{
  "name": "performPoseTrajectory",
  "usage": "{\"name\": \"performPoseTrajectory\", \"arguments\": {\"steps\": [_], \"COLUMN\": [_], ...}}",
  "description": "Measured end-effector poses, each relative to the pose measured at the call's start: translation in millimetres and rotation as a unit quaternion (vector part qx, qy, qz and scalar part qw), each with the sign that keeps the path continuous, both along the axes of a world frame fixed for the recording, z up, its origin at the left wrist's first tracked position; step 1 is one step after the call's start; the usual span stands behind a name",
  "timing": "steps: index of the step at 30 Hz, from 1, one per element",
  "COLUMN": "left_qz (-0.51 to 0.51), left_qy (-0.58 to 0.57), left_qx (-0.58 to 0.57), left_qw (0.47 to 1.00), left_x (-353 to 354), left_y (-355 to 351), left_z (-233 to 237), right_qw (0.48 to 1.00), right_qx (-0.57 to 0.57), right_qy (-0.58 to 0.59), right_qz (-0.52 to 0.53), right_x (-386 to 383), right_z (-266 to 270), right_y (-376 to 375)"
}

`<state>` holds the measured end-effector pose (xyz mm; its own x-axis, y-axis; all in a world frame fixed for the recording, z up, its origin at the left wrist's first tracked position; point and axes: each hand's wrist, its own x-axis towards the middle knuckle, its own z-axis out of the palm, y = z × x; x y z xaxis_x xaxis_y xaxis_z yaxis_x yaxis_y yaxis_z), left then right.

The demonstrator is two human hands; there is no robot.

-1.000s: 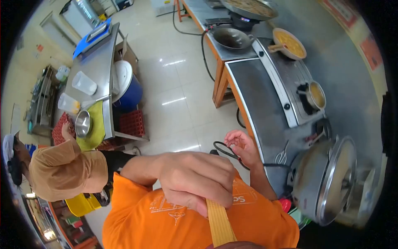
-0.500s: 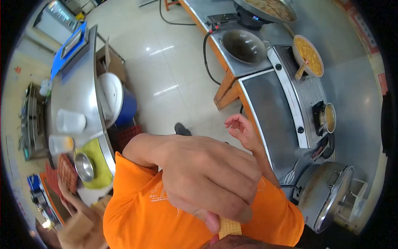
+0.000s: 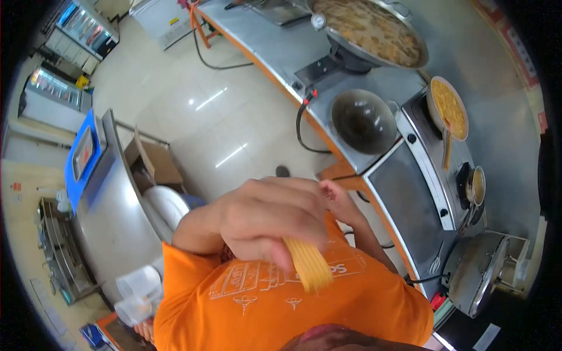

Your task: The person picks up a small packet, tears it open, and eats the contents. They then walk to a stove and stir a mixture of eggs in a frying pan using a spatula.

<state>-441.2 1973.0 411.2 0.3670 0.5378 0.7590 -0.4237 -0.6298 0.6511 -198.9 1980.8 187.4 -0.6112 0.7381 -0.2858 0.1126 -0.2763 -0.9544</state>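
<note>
My left hand (image 3: 260, 213) is closed around one end of a yellow, waffle-patterned wafer (image 3: 309, 266). The free end of the wafer points down in front of my orange shirt (image 3: 246, 304), a short way from my mouth at the bottom of the view. Partly hidden behind the left hand, my right hand (image 3: 342, 203) hangs by the corner of the metal worktop with its fingers loosely bent and apart. Nothing shows in it.
On the right worktop are a large pan of food (image 3: 369, 32), a dark wok (image 3: 363, 120), a stove (image 3: 430, 175) with an orange-filled pan (image 3: 449, 108), a whisk (image 3: 435, 264) and a lidded pot (image 3: 477, 272). Plastic tubs (image 3: 139, 284) stand left, near another person's hand (image 3: 144, 329).
My left hand has moved the wafer away from my mouth, showing more of it. The view has shifted, bringing fridges into sight and taking most of the other person out.
</note>
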Motion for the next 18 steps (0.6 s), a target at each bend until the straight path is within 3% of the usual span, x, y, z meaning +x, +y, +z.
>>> {"name": "performPoseTrajectory", "arguments": {"steps": [3, 4, 7, 8, 11, 14, 15, 17, 18], "left_qz": [0.123, 0.161, 0.314, 0.352, 0.466, 0.504, 0.523, 0.53, 0.525], "left_qy": [0.132, 0.153, 0.176, 0.195, 0.215, 0.213, 0.203, 0.307, 0.375], "left_qx": [-0.066, -0.162, -0.388, -0.415, -0.522, -0.623, -0.636, -0.636, -0.585], "left_qw": [0.981, 0.961, 0.849, 0.816, 0.681, 0.559, 0.53, 0.47, 0.492], "left_x": [-57.7, -77.5, -141.4, -171.2, -248.9, -315.0, -326.4, -349.1, -361.0], "left_y": [58.0, 70.4, 97.6, 99.1, 74.0, 13.0, -6.2, -46.7, -81.1], "left_z": [-55.8, -80.3, -172.5, -216.2, -313.6, -430.1, -465.0, -518.1, -564.0], "right_qw": [0.997, 0.994, 0.989, 0.987, 0.985, 0.982, 0.981, 0.977, 0.974], "right_qx": [0.017, 0.027, 0.079, 0.09, 0.068, 0.07, 0.073, 0.109, 0.13], "right_qy": [-0.048, -0.066, -0.042, -0.025, -0.036, -0.019, -0.012, -0.045, -0.062], "right_qz": [0.058, 0.081, 0.117, 0.13, 0.154, 0.177, 0.181, 0.179, 0.175], "right_x": [-45.6, -64.1, -122.1, -138.8, -188.6, -240.7, -256.4, -296.4, -319.2], "right_z": [-2.7, -6.5, -23.0, -29.8, -24.7, -28.8, -33.6, -33.9, -33.9], "right_y": [56.2, 74.5, 133.8, 148.5, 196.3, 248.3, 267.9, 300.6, 317.3]}}
